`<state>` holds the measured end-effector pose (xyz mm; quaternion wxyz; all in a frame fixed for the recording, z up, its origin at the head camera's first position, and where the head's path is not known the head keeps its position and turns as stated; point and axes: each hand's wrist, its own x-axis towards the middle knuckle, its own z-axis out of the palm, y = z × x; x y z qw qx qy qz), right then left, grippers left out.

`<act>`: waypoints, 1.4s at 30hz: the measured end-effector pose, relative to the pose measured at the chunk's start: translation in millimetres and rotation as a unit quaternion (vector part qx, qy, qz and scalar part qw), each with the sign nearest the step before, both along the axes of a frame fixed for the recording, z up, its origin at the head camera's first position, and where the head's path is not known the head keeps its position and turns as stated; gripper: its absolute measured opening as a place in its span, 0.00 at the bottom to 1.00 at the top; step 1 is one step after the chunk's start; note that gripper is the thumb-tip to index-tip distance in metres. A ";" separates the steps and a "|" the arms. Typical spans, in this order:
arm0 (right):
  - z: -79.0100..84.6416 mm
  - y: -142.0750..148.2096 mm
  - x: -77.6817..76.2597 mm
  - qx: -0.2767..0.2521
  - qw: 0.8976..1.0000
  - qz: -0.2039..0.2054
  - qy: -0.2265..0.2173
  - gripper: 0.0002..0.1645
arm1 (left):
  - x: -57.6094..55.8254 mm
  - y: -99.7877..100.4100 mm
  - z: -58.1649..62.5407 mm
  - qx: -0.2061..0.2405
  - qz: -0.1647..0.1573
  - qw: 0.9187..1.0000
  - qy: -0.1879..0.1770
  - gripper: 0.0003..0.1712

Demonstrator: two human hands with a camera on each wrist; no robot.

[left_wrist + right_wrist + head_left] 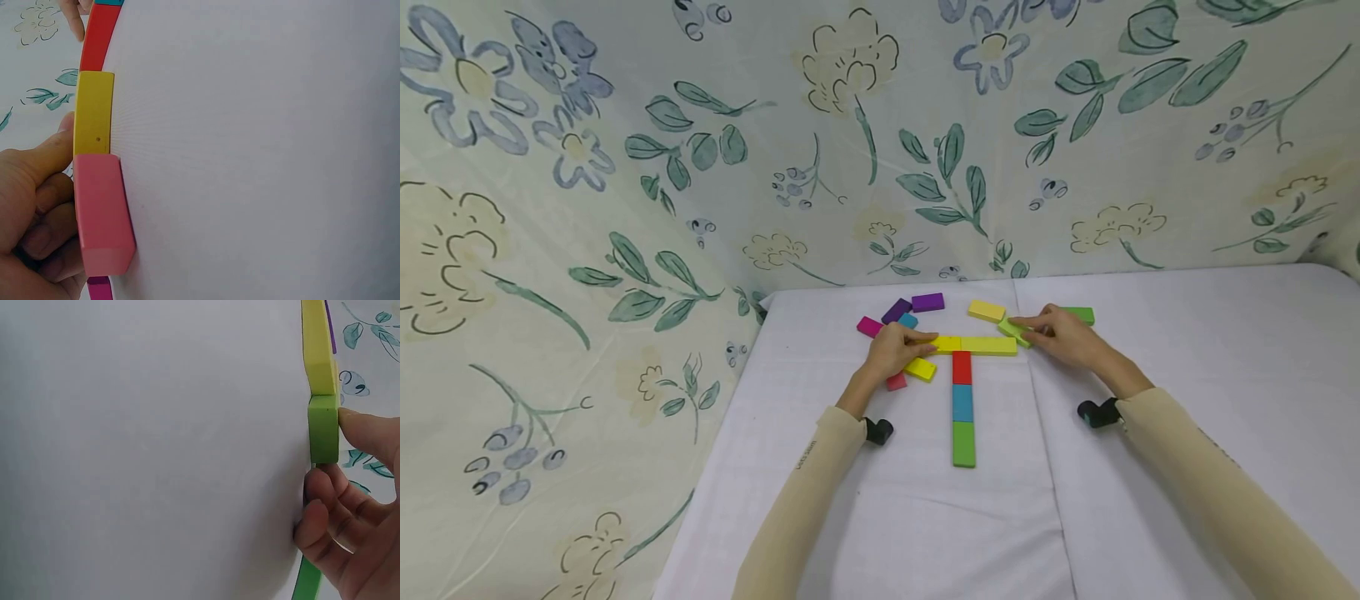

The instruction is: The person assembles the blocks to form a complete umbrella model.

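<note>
Colored wooden blocks lie flat on a white-covered table in a T shape. Its top bar joins a yellow block (947, 342) and a longer light yellow block (989, 346); the stem runs red (962, 367), blue (962, 403) and green (963, 444). My left hand (891, 348) pinches the outer end of the yellow block between thumb and index finger. With thumb and fingers, my right hand (1063, 335) holds a light green block (324, 430), tilted beside the bar's right end. A loose yellow block (95, 112) and a pink block (103, 206) lie beneath the left hand.
Purple (928, 302), dark purple (897, 311), magenta (870, 326) and small blue (908, 321) blocks lie behind the left hand. Another yellow block (987, 310) sits behind the bar, and a green block (1078, 315) behind the right hand. A floral curtain (865, 167) hangs at the back.
</note>
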<state>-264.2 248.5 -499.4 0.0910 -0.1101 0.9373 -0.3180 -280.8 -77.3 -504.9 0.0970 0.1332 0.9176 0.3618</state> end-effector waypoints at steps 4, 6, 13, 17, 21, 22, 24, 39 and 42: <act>0.5 0.2 0.0 0.014 1.000 0.006 0.002 0.26 | 0.3 0.1 -0.8 -0.002 0.004 1.000 0.000 0.17; 0.3 0.8 -0.6 0.020 1.000 0.009 0.004 0.27 | 0.4 0.2 -0.9 -0.003 0.006 1.000 -0.002 0.17; -3.7 4.2 -4.0 0.053 0.998 0.007 0.033 0.27 | -0.2 1.3 -0.7 -0.001 -0.001 1.000 -0.005 0.18; -6.0 3.7 -3.6 0.057 0.997 -0.014 0.047 0.28 | -0.3 1.4 0.0 -0.001 -0.004 1.000 -0.001 0.17; -6.6 2.0 -1.7 0.057 0.996 -0.032 0.059 0.29 | 0.0 1.3 0.6 0.000 0.000 1.000 -0.001 0.17; -6.9 1.9 -1.3 0.057 0.996 -0.033 0.061 0.29 | 0.0 1.2 0.6 0.000 0.001 1.000 -0.002 0.17; -7.1 1.9 -0.8 0.054 0.996 -0.031 0.066 0.30 | 0.5 0.9 0.9 0.001 0.002 1.000 -0.004 0.17; -5.0 2.2 -0.1 0.051 0.995 -0.016 0.085 0.30 | 1.7 0.8 2.9 -0.001 0.002 1.000 -0.007 0.18; -5.1 1.3 0.2 0.044 0.995 -0.013 0.092 0.30 | 1.6 0.4 2.1 -0.002 0.001 1.000 -0.004 0.18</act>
